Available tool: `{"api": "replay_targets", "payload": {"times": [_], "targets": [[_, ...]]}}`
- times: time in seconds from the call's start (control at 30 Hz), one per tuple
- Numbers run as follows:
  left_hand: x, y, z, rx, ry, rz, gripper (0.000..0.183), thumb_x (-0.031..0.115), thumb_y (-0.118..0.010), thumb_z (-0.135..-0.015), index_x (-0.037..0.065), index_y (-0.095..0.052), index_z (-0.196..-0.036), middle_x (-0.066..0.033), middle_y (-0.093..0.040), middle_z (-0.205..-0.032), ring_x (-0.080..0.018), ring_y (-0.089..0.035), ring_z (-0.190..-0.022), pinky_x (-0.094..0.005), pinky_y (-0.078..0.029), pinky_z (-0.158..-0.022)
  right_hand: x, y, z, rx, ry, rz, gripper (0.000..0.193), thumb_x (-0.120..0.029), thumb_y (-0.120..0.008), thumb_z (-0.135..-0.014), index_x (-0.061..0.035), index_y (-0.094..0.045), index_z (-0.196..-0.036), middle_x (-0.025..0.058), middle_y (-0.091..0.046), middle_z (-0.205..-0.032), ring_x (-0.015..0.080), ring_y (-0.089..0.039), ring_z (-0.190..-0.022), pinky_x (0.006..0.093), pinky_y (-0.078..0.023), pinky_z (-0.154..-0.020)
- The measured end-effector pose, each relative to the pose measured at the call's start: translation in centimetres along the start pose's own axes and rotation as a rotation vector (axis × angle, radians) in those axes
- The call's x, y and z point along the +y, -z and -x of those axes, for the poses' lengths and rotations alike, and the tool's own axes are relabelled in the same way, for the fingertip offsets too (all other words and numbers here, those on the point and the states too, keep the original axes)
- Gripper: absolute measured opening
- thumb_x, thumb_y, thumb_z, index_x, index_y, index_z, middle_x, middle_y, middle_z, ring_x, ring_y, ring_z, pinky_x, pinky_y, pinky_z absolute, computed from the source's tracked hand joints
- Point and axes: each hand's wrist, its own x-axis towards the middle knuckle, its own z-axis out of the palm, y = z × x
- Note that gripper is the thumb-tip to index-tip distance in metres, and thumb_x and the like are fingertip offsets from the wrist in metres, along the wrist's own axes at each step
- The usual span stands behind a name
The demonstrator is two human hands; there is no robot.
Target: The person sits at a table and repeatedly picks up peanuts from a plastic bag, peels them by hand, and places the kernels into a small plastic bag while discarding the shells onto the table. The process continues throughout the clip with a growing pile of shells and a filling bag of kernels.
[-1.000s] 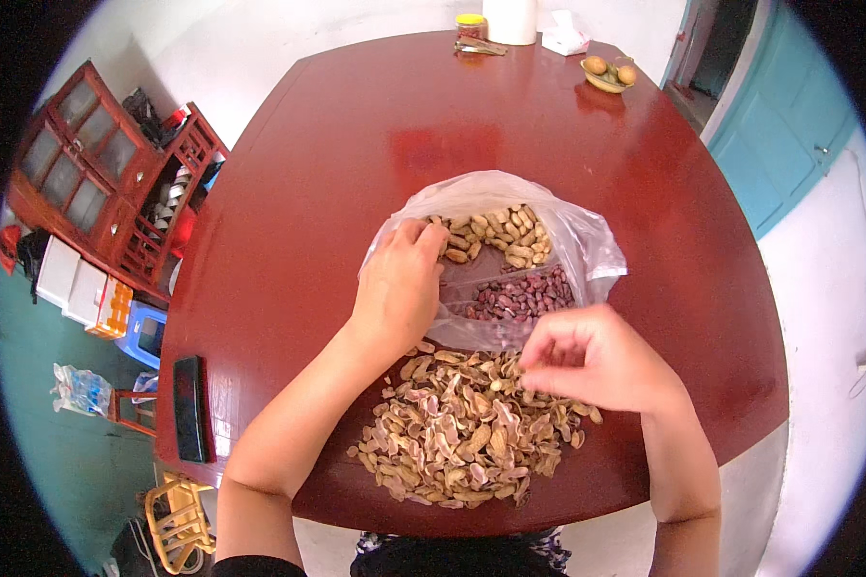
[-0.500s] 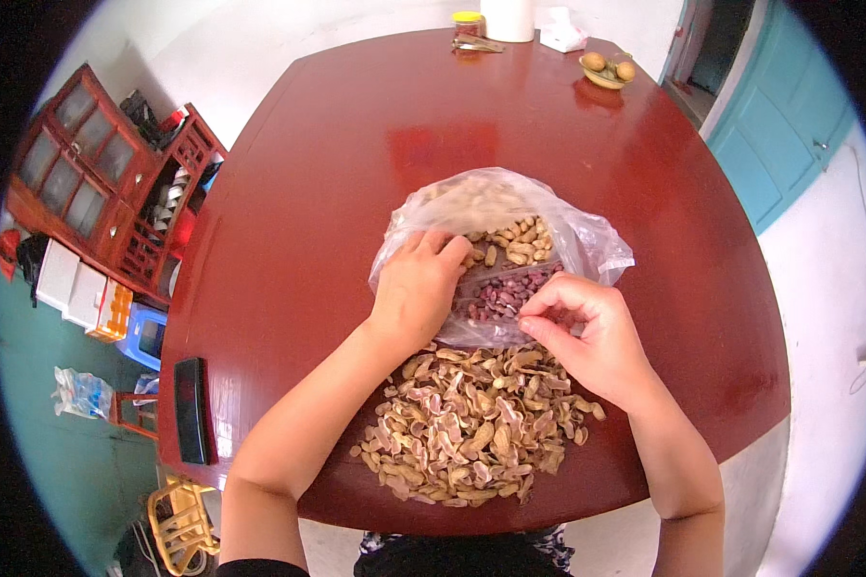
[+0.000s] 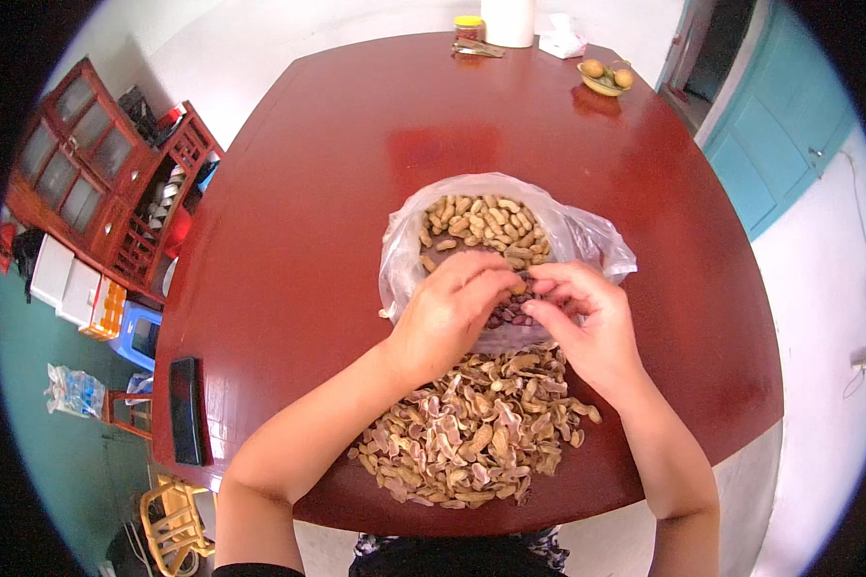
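Note:
My left hand (image 3: 452, 310) reaches over an open clear plastic bag (image 3: 402, 279), its thumb and fingers closed on an unshelled peanut (image 3: 518, 287). My right hand (image 3: 587, 322) meets it from the right, with fingers curled close to the same peanut; what they grip is partly hidden. Inside the bag, whole peanuts (image 3: 486, 219) lie toward the far side. Dark red shelled kernels (image 3: 512, 313) are at the near side, partly covered by my hands. A broad heap of broken peanut shells (image 3: 471, 433) is spread on the table just in front of the bag.
The red-brown table (image 3: 289, 231) has a black phone-like slab (image 3: 187, 411) at its left edge. Far back stand a yellow-lidded jar (image 3: 469, 29), a white roll (image 3: 508, 21), a tissue pack (image 3: 562, 40) and a small bowl (image 3: 603, 87) with round fruit.
My left hand has moved right and out of the whole peanuts, bringing a peanut along. My right hand has risen slightly to meet it. More of the whole peanuts now shows.

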Motion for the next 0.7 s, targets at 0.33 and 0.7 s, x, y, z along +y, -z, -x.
{"api": "replay_targets", "payload": {"times": [0.33, 0.7], "targets": [[0.6, -0.4, 0.1, 0.083, 0.898, 0.851, 0.013, 0.006, -0.067, -0.087, 0.001, -0.066, -0.099, -0.0068, -0.066, -0.097, -0.0138, -0.062, -0.081, -0.0271, -0.052, -0.071, 0.6, 0.6, -0.7, -0.088, -0.371, -0.586, 0.012, -0.005, -0.064, -0.09, 0.0007, -0.065, -0.1, 0.0079, -0.067, -0.085, 0.0129, -0.064, -0.069, 0.0235, -0.05, -0.058], [1.5, -0.5, 0.1, -0.097, 0.954, 1.146, 0.009, 0.017, -0.058, -0.096, 0.01, -0.058, -0.102, 0.0052, -0.053, -0.08, -0.0011, -0.036, -0.057, -0.0163, -0.026, -0.046, 0.7, -0.2, -0.1, -0.117, -0.309, -0.465, 0.014, -0.006, -0.062, -0.091, 0.0017, -0.061, -0.103, 0.0083, -0.067, -0.088, 0.0119, -0.064, -0.07, 0.0239, -0.052, -0.06]]}}
